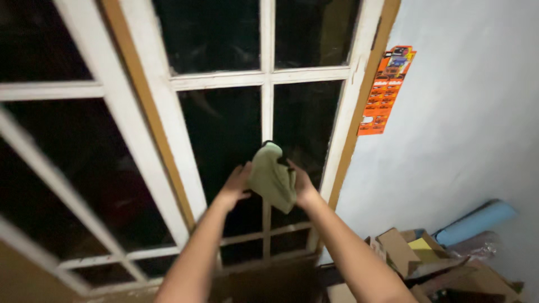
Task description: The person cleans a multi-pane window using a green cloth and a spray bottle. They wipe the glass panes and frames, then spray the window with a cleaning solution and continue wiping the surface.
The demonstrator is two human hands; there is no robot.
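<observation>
Held by both hands, cloth (pixel 273 177) hangs vertical.

Orange card strip of packets (pixel 386 90) hangs on the window frame; brown cardboard boxes (pixel 404 252) — bottom right.

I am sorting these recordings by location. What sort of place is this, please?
Probably a storage corner of a house or small shop, at night. A white-framed window with dark panes, a plain wall and piled cardboard boxes suggest it. Both hands hold a green cloth.
</observation>
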